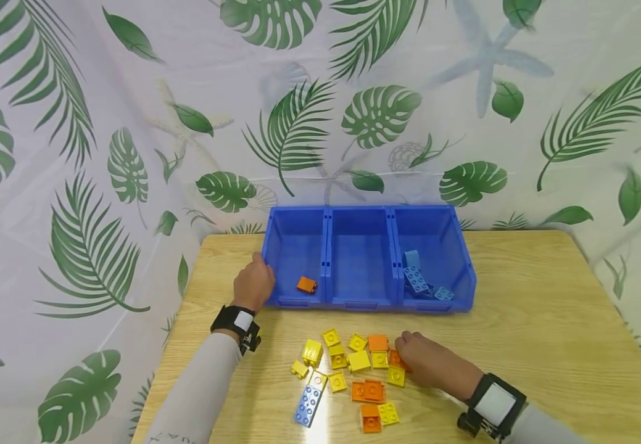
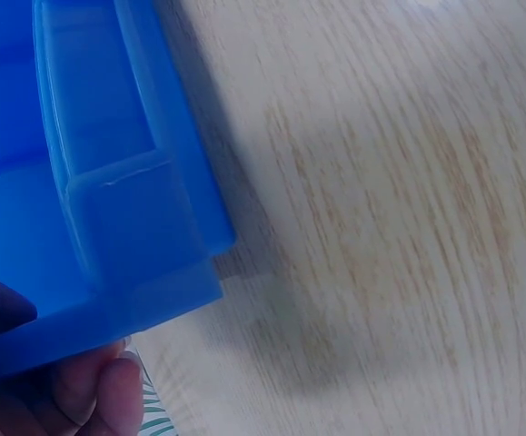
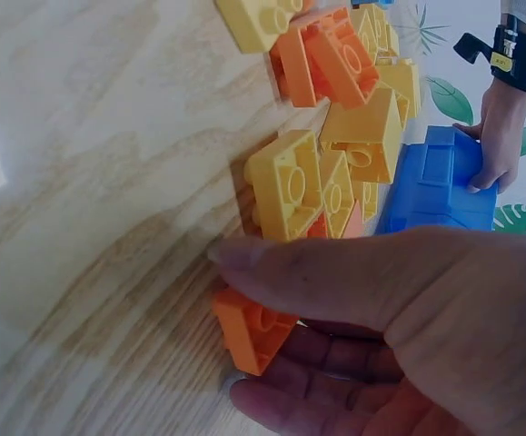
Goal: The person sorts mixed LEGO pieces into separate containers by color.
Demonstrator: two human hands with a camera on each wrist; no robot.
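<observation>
My left hand (image 1: 255,283) grips the left side wall of a blue three-compartment bin (image 1: 358,302); in the left wrist view, its thumb lies inside the rim and its fingers outside. An orange brick (image 3: 255,331) sits between the thumb and curled fingers of my right hand (image 1: 428,361), low over the table. Yellow bricks (image 1: 359,361) lie just left of that hand, among them one yellow square brick (image 3: 285,186) close by the thumb. Nearer the front are a stacked orange pair (image 1: 369,391) and another orange brick (image 1: 370,419) beside a yellow one.
One orange brick (image 1: 306,284) lies in the left compartment. Several light blue bricks (image 1: 417,279) are in the right compartment. A long blue brick (image 1: 308,406) lies at the pile's front left. A leaf-patterned cloth (image 1: 381,154) hangs behind the wooden table (image 1: 537,314).
</observation>
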